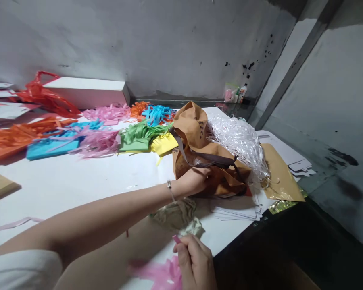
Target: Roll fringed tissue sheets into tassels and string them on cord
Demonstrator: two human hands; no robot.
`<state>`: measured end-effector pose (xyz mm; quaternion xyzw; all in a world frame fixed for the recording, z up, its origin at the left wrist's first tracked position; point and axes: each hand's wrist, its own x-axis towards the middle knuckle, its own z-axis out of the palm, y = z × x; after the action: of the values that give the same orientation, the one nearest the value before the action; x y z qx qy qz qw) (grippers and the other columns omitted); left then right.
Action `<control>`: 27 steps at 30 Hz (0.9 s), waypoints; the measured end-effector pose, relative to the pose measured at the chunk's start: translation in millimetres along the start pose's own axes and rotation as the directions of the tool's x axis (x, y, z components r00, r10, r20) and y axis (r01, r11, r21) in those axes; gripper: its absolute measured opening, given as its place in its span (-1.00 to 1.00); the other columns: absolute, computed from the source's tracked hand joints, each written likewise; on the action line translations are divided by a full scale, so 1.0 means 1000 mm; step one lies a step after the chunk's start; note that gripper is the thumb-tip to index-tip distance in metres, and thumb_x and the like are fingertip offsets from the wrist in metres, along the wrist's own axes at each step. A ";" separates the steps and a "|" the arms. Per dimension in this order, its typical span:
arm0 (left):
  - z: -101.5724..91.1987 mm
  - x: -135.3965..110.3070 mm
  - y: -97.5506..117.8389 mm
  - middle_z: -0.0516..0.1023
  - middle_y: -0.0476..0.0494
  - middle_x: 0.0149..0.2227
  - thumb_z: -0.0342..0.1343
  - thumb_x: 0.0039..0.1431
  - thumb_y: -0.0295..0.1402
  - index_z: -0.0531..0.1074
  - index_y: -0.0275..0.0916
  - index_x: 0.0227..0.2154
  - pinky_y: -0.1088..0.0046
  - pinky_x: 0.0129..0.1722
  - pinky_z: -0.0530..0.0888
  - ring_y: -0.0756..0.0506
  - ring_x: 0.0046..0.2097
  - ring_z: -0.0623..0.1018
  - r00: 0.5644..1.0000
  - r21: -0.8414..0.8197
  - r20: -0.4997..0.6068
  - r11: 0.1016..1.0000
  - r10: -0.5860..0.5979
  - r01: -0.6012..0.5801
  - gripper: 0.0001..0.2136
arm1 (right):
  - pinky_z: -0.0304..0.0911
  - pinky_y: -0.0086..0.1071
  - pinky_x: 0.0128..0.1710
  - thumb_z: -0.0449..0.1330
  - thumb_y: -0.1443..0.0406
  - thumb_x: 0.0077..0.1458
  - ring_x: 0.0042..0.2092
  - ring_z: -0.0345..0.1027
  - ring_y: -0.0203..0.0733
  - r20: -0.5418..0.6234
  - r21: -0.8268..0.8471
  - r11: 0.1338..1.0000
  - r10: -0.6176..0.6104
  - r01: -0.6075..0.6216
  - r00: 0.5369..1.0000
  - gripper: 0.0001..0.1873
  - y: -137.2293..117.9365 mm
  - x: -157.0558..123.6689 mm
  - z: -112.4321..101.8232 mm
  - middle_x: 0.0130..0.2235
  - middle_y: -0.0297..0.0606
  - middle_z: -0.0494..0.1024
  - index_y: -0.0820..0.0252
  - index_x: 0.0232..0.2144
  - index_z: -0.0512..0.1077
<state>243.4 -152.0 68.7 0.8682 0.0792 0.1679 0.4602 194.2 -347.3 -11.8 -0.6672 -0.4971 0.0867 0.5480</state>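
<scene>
My left hand [196,179] reaches across the white table [78,181] and rests against the side of a crumpled brown paper bag [199,133] with dark handles; its fingers curl against the bag's lower edge. A thin bracelet sits on that wrist. My right hand [195,262] is low at the near edge, fingers pinched shut on a pink fringed paper strip [160,274], which is blurred. A crumpled greenish-grey paper wad [178,213] lies between the two hands.
Fringed paper pieces in orange [12,139], blue [53,145], pink [99,143], green [139,135] and yellow [165,143] lie in rows. White shredded strips [238,141] spill beside the bag. A white box [87,90], a red plastic bag [45,96] and glue bottles [237,93] stand by the wall.
</scene>
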 end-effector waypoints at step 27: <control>-0.041 -0.307 0.055 0.39 0.02 -0.54 0.23 0.19 -0.19 0.50 -0.31 -0.43 0.54 -0.47 0.24 0.06 -0.49 0.32 0.824 -0.655 -0.252 0.716 -0.507 0.240 -0.75 | 0.20 -0.49 -0.40 0.08 0.35 0.31 -0.48 0.33 -0.36 0.259 -0.031 0.970 -0.227 0.243 0.939 -0.84 -0.109 -0.018 0.045 -0.49 -0.41 0.44 0.15 -0.33 0.43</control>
<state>-58.6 -241.0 67.7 0.5861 0.2958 0.2651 0.7062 93.4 -342.6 52.2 -0.6032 -0.6414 0.0896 0.4655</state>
